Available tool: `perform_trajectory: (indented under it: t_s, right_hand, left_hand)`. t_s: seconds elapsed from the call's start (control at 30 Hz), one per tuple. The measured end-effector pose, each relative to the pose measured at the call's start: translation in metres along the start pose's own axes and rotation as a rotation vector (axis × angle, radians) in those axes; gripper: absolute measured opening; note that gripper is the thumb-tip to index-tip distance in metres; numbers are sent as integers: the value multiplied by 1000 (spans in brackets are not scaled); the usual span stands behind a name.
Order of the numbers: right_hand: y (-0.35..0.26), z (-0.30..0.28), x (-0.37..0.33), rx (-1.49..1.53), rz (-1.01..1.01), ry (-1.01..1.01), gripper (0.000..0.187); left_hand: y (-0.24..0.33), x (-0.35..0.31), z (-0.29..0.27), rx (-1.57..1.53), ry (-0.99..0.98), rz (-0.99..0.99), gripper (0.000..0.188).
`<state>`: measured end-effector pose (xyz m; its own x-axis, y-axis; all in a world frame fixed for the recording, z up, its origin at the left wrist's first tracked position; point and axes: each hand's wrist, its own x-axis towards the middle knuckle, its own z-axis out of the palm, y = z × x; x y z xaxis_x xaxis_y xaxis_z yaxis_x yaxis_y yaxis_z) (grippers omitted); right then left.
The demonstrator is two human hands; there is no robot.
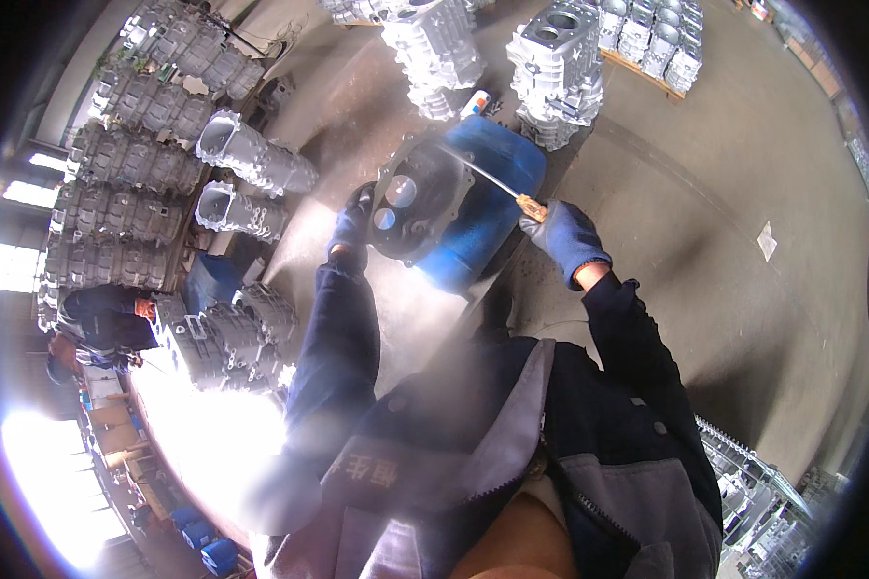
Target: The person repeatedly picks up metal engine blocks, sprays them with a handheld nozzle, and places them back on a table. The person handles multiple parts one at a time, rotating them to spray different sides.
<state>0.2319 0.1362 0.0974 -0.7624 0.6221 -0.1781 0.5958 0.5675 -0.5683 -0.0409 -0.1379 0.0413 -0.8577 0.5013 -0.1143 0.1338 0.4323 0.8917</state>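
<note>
A dark metal housing cover (425, 198) with two round holes and a bolt-hole rim rests tilted against a blue plastic drum (514, 159). My left hand (352, 224), in a blue glove with a dark palm, is closed around the cover's left edge; part of its fingers is hidden behind the rim. My gloved right hand (568, 236) grips the yellowish handle of a screwdriver (529, 206). Its long thin shaft points up and left, and the tip lies at the cover's upper rim; whether it touches the rim I cannot tell.
Cast metal gearbox housings (555, 68) stand beyond the drum, with a white and orange bottle (475, 103) near them. More housings (126, 159) are stacked at left. A co-worker (106, 323) bends over a housing there. Metal parts (758, 502) lie at lower right.
</note>
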Motion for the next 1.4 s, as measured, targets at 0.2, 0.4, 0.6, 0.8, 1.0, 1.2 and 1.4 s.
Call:
perform_trajectory:
  t_s: [0.2,0.4,0.6,0.8,1.0,1.2,1.4]
  right_hand:
    - [43,0,-34,-50,75,-109,42]
    - [57,30,-85,30,-191,-290,40]
    - [13,22,-27,202,-1,-242,46]
    - [-42,13,5,320,-54,-265,48]
    - [-30,38,19,184,-97,-428,34]
    - [36,33,-2,340,45,-623,29]
    - [93,19,-42,254,13,-567,30]
  left_hand:
    - [-2,1,3,-284,-17,-74,45]
    - [0,-9,5,-290,12,-40,43]
    - [-5,-1,12,-102,80,-63,40]
    - [-15,2,12,33,95,-23,41]
    - [-15,4,12,-20,80,-72,43]
    - [-13,3,20,163,110,-29,39]
    - [-4,-25,72,-84,178,158,31]
